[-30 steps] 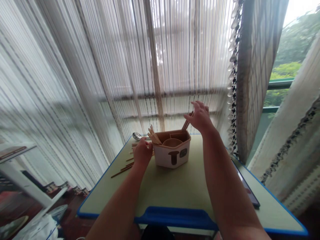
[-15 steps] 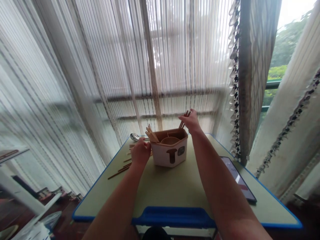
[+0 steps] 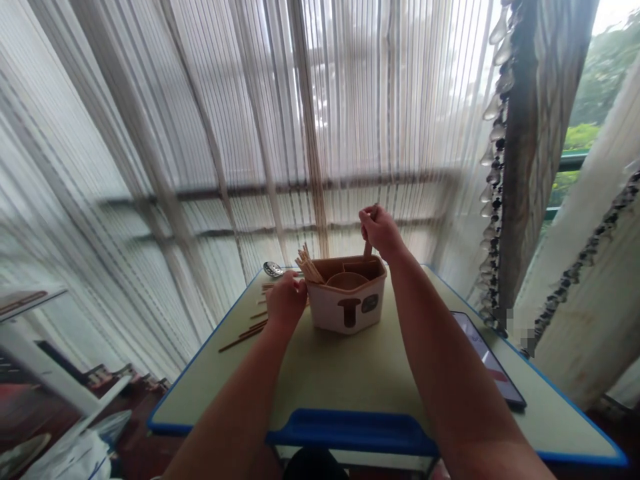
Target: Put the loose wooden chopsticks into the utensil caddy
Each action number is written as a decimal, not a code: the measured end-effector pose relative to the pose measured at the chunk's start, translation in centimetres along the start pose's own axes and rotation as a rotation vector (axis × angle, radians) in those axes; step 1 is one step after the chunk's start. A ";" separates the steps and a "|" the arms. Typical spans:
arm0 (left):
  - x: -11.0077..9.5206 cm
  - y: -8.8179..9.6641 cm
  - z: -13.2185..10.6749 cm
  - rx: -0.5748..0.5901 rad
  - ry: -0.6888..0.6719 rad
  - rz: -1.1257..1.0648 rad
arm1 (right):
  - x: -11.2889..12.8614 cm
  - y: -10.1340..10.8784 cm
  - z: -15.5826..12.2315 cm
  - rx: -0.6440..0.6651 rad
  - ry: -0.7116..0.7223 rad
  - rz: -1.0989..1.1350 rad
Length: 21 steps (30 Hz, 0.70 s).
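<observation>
Across the far side, a sheer striped curtain [image 3: 250, 113] is hung in folds, with daylight let through it. Below it a pale-green bench [image 3: 345, 373] is edged in blue. Near the middle of its far half, a box [image 3: 327, 312] with white walls and a brown inside is stood upright; its inside is split into compartments, and its front is marked with a dark T-shaped opening. Toward the right edge of the bench, a flat device with a lit screen [image 3: 483, 357] is laid, well apart from the box. Above the box's back right corner the right hand [image 3: 381, 230] is held, its fingers clamped on brown sticks [image 3: 368, 249], whose lower ends are lowered behind the rim or into the box; which, cannot be told. Against the box's left side the left hand [image 3: 287, 297] is placed; whether its fingers are closed on the wall cannot be told, since they are partly hidden. Just beyond that hand a metal skimmer [image 3: 273, 269] is laid. Pale sticks [image 3: 309, 267] are leaned in the box's left end, and loose sticks [image 3: 243, 336] are scattered left of the left hand.
</observation>
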State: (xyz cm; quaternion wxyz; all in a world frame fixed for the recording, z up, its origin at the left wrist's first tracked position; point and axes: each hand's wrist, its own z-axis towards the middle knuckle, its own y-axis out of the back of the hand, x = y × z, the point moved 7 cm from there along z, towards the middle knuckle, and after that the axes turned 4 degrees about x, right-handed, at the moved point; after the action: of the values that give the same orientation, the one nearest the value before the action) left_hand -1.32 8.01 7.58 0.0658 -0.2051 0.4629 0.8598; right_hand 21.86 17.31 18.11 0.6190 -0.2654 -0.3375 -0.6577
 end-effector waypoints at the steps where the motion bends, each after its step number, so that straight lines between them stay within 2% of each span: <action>1: 0.0 0.0 0.0 0.000 0.001 0.005 | 0.2 -0.3 -0.1 0.050 -0.011 -0.022; 4: -0.3 0.0 -0.1 -0.003 0.002 0.024 | 0.6 -1.0 -0.8 0.173 -0.062 -0.069; 6: -0.5 0.0 -0.2 0.002 0.003 0.029 | 0.7 -0.8 -1.1 0.197 -0.085 -0.093; 9: -0.9 0.0 -0.5 0.009 0.011 0.035 | 0.3 0.3 -1.4 0.204 -0.124 -0.120; 14: -1.2 0.1 -1.0 0.018 0.023 0.052 | -0.5 2.5 -2.3 0.323 -0.230 -0.196; 21: -0.7 0.3 -1.5 0.025 0.032 0.070 | -0.1 3.9 -3.5 0.345 -0.353 -0.096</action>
State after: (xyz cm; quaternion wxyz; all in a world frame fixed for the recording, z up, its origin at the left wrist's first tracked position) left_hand -0.29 6.65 7.36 0.0307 -0.2015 0.4813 0.8525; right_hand 25.95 14.64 16.22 0.5548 -0.2503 -0.5596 -0.5625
